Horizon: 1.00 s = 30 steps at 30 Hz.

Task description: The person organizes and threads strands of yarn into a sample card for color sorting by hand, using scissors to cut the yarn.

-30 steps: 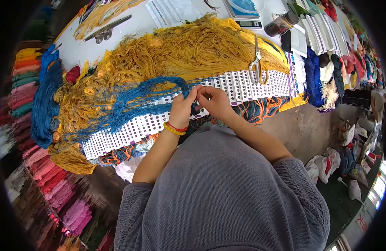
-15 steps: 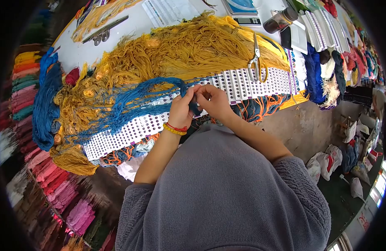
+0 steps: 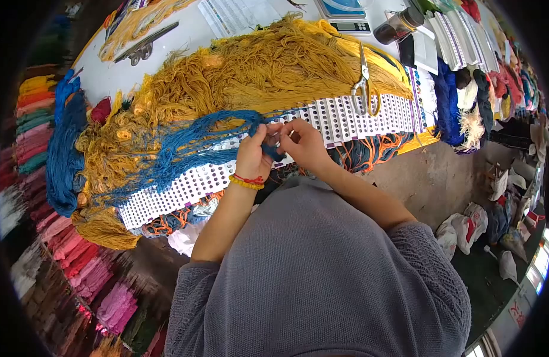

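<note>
A loose skein of blue yarn (image 3: 170, 156) trails across the white hole-punched cards (image 3: 194, 185) and up to my hands. My left hand (image 3: 253, 156) holds part of it, its thumb raised and its fingers curled around the strands. Close beside it, my right hand (image 3: 305, 146) has thumb and forefinger pinched together over the left fingers. Whatever lies in that pinch is too small to make out. Beyond the hands spreads a big heap of gold yarn (image 3: 256, 68), with scissors (image 3: 363, 74) lying on its right side.
Dark and orange yarn (image 3: 369, 153) hangs along the near table edge. A digital scale (image 3: 350, 27) and a dark jar (image 3: 398, 27) stand at the back. A metal clip bar (image 3: 144, 44) lies at the far left. Coloured skeins (image 3: 39, 134) hang on the left.
My left thumb has lifted away from the right fingers, and the left hand has opened slightly. The right hand keeps its pinch nearly in place. The blue skein barely shifts.
</note>
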Tool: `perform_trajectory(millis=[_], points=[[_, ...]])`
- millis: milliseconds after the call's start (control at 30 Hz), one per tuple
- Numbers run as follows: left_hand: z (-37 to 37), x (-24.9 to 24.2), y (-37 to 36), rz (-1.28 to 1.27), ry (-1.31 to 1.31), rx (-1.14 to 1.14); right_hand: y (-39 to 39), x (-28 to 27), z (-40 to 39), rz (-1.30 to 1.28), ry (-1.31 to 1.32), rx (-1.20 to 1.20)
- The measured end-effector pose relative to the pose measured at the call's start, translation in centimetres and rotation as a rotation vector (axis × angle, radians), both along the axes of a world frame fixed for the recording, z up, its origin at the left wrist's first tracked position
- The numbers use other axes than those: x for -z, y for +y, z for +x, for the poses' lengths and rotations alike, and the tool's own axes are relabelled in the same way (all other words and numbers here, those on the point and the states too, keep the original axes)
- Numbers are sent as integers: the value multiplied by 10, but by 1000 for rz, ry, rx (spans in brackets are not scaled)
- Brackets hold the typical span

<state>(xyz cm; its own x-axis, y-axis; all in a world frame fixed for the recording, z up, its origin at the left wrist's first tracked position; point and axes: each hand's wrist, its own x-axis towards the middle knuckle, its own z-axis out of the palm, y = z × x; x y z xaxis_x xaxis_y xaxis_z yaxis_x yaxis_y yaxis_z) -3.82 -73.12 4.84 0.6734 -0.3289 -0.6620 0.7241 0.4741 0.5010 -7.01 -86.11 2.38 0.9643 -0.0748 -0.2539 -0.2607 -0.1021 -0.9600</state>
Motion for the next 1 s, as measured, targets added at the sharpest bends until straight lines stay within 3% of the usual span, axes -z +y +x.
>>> perform_trajectory(millis=[67, 133, 200, 233, 267, 333, 367, 400, 433, 467, 500, 533, 567, 600, 667, 700, 733, 767, 800, 833, 900, 967, 1000], points=[[5, 7, 3, -16, 66, -57, -3, -1, 0, -31, 9, -58], [8, 10, 8, -77, 146, -110, -3, -1, 0, 142, -52, -28], [12, 20, 24, -273, 151, -14, -15, -22, 9, 847, 355, 77], [15, 21, 34, -232, 163, 7, -26, -32, 13, 1175, 379, 62], [20, 23, 46, -191, 114, -10, -39, -22, 14, 1409, 373, 56], [36, 37, 97, -92, 77, -113, -73, -35, 19, 1574, 244, -51], [44, 39, 133, 86, -171, -21, -103, -36, 18, 1471, 248, -29], [54, 43, 180, 320, -123, -141, -142, -30, 19, 1271, 184, -48], [60, 11, 195, 376, -56, -388, -170, -49, 16, 778, 142, 392], [69, 52, 294, -84, -192, -371, -246, -26, 12, 680, -12, 382], [71, 13, 291, 494, -114, -514, -274, -60, 8, 370, -62, 782], [72, -4, 296, 493, -184, -622, -392, -6, -18, 354, -221, 961], [76, -12, 301, 490, -259, -731, -414, -26, -25, 106, -282, 1189], [80, -14, 290, 468, -290, -586, -419, -50, -28, -157, -337, 1403], [83, 1, 236, 509, -361, -312, -381, -43, -17, -342, -489, 1143], [77, 0, 173, 727, -432, -101, -358, -24, -8, -519, -335, 930], [71, 24, 135, 600, -351, 50, -308, -2, 8, -315, -342, 794], [62, 13, 70, 788, -282, 281, -278, 36, 12, -434, -353, 508], [56, 33, 32, 780, -410, 482, -249, 64, 20, -545, -360, 217], [48, 42, -9, 661, -398, 560, -198, 55, 20, -190, -69, 283], [36, 62, -67, 586, -417, 601, -149, 60, 26, -198, 193, 173], [33, 82, -95, 606, -413, 571, -133, 80, 26, -78, 137, 156], [35, 80, -103, 615, -436, 545, -130, 80, 29, -225, 115, 113]])
